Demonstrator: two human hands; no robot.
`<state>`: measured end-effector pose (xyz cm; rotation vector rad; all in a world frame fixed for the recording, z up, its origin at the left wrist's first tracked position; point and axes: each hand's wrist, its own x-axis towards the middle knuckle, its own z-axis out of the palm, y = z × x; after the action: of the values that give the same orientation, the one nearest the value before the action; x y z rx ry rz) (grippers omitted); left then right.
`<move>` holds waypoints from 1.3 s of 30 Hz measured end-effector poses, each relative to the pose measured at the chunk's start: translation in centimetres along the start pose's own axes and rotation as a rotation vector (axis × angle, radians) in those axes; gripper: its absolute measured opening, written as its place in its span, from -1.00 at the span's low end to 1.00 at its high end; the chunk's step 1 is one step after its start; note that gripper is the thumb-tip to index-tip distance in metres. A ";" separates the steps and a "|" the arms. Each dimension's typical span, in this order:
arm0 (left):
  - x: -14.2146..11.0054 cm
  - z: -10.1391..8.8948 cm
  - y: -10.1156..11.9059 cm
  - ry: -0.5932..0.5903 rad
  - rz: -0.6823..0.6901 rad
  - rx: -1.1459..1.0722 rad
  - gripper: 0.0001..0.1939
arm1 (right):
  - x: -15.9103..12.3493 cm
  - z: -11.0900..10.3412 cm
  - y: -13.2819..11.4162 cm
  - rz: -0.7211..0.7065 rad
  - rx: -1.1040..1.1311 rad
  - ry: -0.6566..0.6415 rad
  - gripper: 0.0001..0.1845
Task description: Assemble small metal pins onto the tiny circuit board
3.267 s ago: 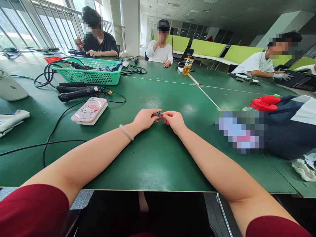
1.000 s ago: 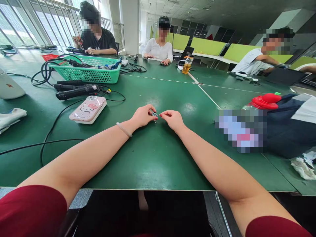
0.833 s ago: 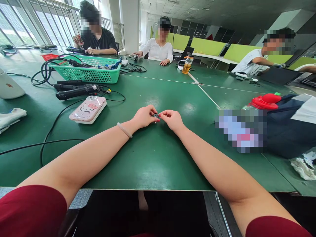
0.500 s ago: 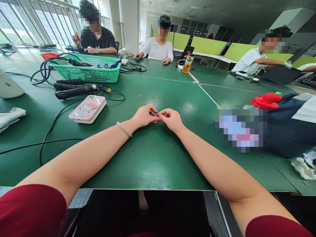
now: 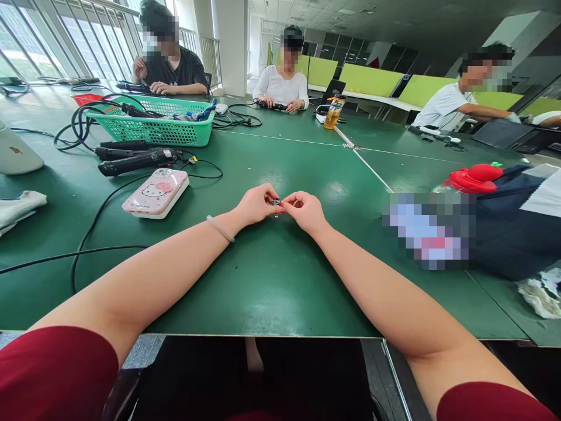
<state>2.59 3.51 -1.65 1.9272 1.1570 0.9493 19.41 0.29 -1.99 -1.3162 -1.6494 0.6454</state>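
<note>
Just above the green table (image 5: 272, 280), a small silvery object (image 5: 276, 203) sits between the fingertips of both hands, in the middle of the head view. It is mostly covered by fingers and too small for me to name its kind. My left hand (image 5: 258, 203) pinches it from the left, thumb and fingers closed. From the right, my right hand (image 5: 305, 211) meets it with thumb and index finger pressed together. A pale bangle circles my left wrist. Nearest to my left hand lies a pink phone-like case with a cartoon cat (image 5: 156, 193).
A green basket (image 5: 175, 135) with cables and tools stands at the back left, beside black handheld tools (image 5: 135, 161). A black cable (image 5: 94, 231) runs along the left. On the right lie a dark bag (image 5: 517, 228) and a red-lidded bottle (image 5: 473, 178). Several people sit around the table.
My hands stay nearly still, pinching the small silvery object. Across the table, the person in white has brought both hands together on a dark item; the person at right has shifted slightly left.
</note>
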 end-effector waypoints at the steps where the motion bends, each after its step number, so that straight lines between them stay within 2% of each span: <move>1: 0.0 0.0 0.0 -0.001 -0.003 -0.010 -0.61 | 0.0 0.0 0.0 0.003 -0.001 -0.001 -0.79; 14: 0.2 0.1 -0.4 -0.020 0.012 -0.051 -0.64 | 0.1 0.1 0.0 0.022 0.040 -0.025 -0.80; 23: 0.2 0.2 -0.5 -0.108 0.017 -0.113 -0.67 | -0.2 0.1 0.1 -0.030 0.030 -0.029 -0.76; 39: 0.1 0.1 -0.3 -0.117 0.032 -0.090 -0.69 | -0.1 0.1 0.2 -0.008 0.031 -0.056 -0.71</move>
<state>2.58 3.66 -1.94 1.9073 1.0033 0.8781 19.39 0.29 -2.23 -1.2795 -1.6824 0.7055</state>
